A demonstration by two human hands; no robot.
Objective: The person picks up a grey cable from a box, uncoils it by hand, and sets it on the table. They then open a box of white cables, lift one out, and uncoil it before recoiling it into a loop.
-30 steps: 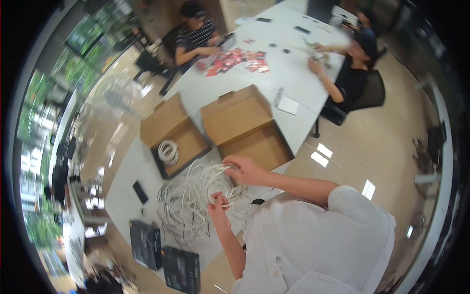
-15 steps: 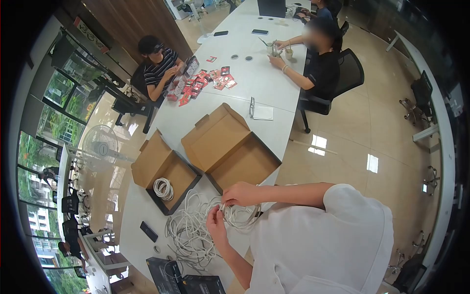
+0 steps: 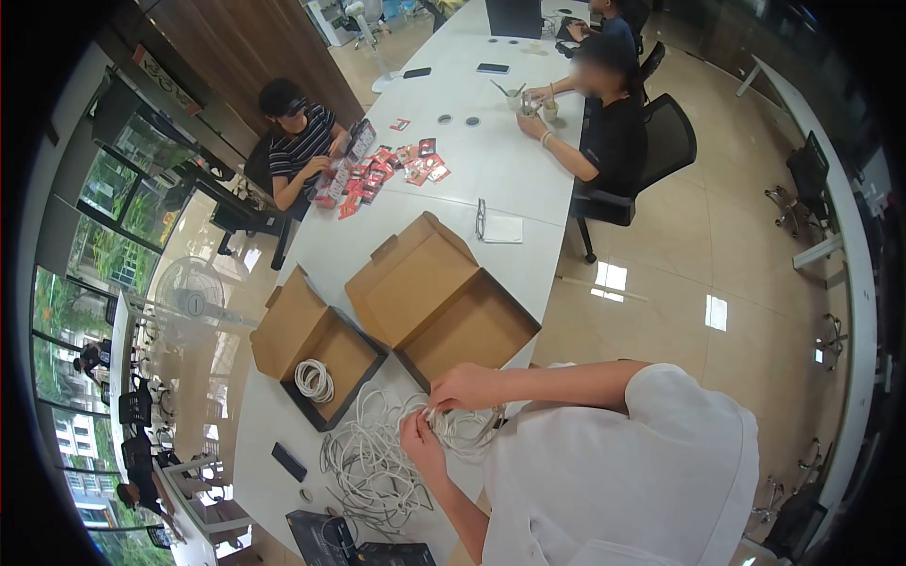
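A tangle of white and grey cables lies on the table in front of me. My right hand has its fingers pinched on a white cable at the upper edge of the pile. Just below it, my left hand is closed on the same white cable, the fingertips of both hands close together. Loops of white cable lie beside my hands, against my shirt. Further off, a coiled white cable rests inside the smaller open cardboard box.
A larger open cardboard box holds nothing. A black phone and black boxes lie at the left and near side. Glasses and white paper lie beyond. Co-workers sit further along the table, one by red packets.
The view has tilted slightly, so the boxes and table sit lower in the picture. My hands stay together on the white cable with small finger movements.
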